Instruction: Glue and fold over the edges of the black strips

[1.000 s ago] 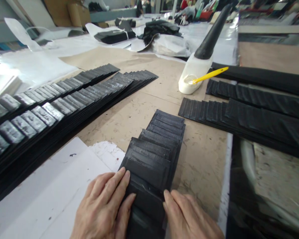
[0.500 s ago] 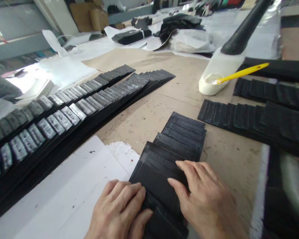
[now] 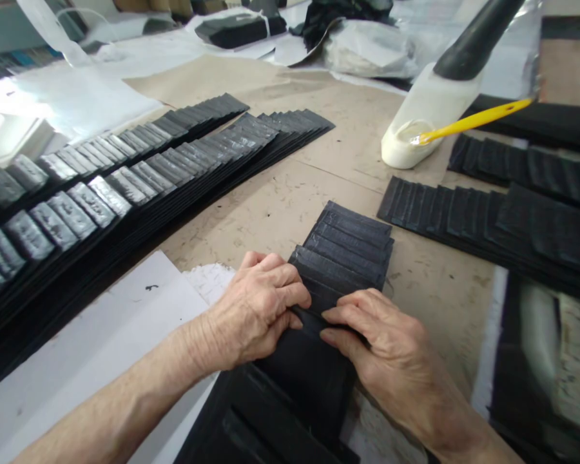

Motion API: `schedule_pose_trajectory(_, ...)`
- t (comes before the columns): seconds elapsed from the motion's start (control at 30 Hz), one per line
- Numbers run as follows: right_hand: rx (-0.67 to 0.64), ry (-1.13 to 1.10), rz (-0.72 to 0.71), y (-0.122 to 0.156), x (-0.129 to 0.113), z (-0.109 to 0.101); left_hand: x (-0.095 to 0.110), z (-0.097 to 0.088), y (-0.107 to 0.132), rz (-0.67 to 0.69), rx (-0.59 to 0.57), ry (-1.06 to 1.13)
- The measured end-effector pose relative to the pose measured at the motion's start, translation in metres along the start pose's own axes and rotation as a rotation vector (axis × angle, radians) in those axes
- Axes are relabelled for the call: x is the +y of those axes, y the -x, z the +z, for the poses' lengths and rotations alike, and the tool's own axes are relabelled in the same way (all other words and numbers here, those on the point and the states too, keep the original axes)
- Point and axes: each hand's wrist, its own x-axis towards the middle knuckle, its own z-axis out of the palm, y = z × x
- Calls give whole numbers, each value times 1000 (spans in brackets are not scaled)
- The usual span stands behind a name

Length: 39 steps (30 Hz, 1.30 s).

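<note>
A run of overlapping flat black pieces, perhaps leather or fabric, lies in front of me. Partway down it, my left hand has its fingers curled and its thumb closed on the edge of one black piece. Close by on the same edge, my right hand pinches between thumb and fingertips. The edge stands up slightly as a narrow fold between both hands. More black pieces with raised strips lie below, nearest to me, partly under my left forearm.
Long rows of overlapping black pieces with shiny ends stretch along the left. More black stacks sit at right. A white container of pale paste holds a yellow brush. White sheets lie left of my work.
My left hand has moved up and forward, from the lower pieces to the fold by my right hand. My right hand's thumb and fingers have closed together. The view has tipped down.
</note>
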Motion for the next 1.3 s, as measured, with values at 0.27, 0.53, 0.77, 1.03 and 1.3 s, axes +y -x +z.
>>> schedule_pose_trajectory(0.27,48,96,-90,8,3,2,-15,-14,-6,67,-139,-25)
schedule_pose_trajectory(0.53,54,96,-107,10,5,2,-22,-18,0,63,-136,-165)
schedule_pose_trajectory(0.77,14,46,-93,3,1,1,-17,-8,0,91,-88,45)
schedule_pose_trajectory(1.03,90,189,-179,12,-2,8,-18,-2,5,161,-7,141)
schedule_pose_trajectory(1.3,81,449,-309,22,2,16,-23,0,13,308,-21,48)
